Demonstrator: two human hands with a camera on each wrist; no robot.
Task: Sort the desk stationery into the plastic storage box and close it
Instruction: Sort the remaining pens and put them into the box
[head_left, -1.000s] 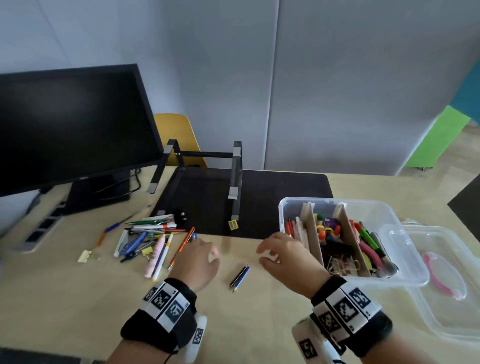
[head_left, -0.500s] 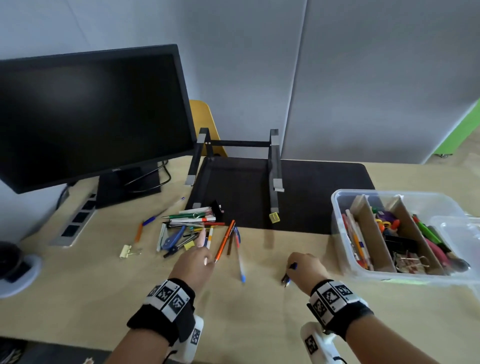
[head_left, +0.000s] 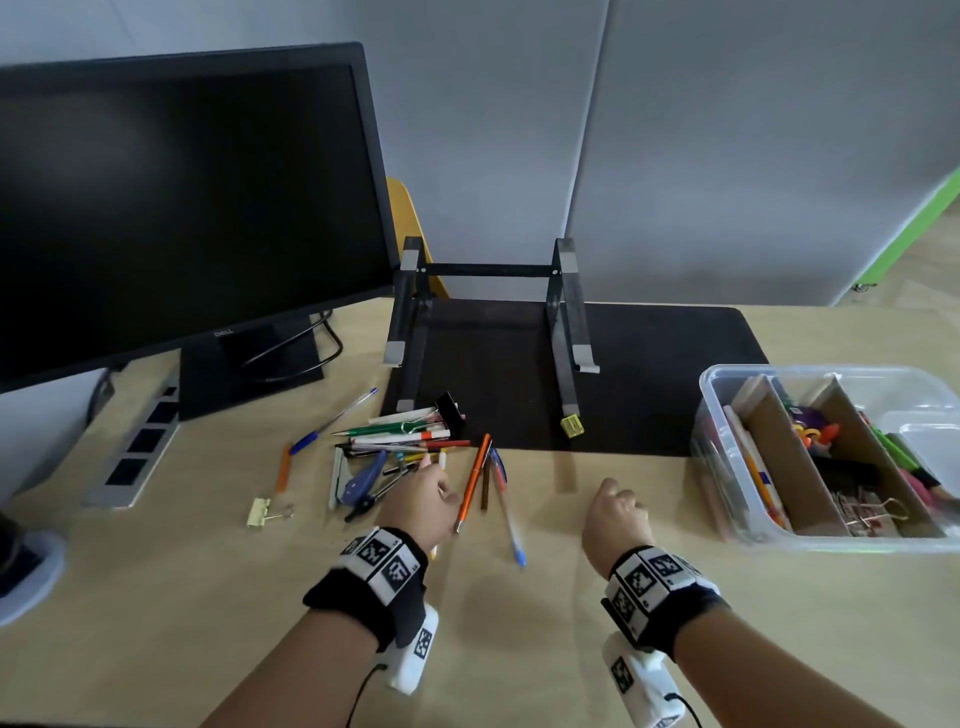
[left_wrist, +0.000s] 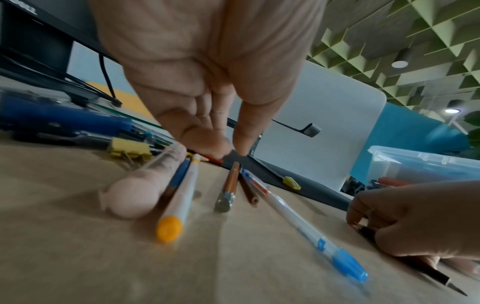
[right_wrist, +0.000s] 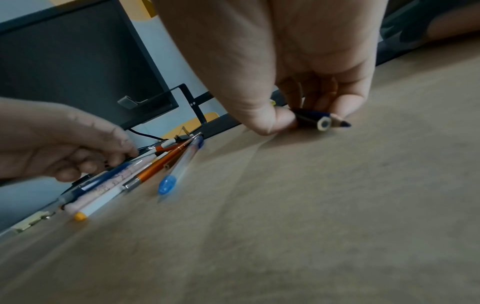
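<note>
- The right hand (right_wrist: 298, 82) pinches two short dark pencils (right_wrist: 320, 120) between thumb and fingertips, low over the desk (head_left: 571, 623), partway between the loose pile and the box. The two lie side by side in one pinch, so one could roll out as they lift.
- The left hand (head_left: 423, 501) rests over the pens near the middle of the desk, fingers stretched out with their tips down among the pens and closed round nothing. A sideways sweep could roll the blue-capped pen (head_left: 508, 512) or the orange pen (head_left: 472, 483) toward the near edge.
- The plastic storage box (head_left: 727, 467) stands open at the right edge, its compartments already crowded. A pencil dropped at a slant may bridge a cardboard divider (head_left: 779, 457) and keep the lid from seating.
- The binder clip (head_left: 262, 514) lies apart from the pile toward the left and is easily missed.
</note>
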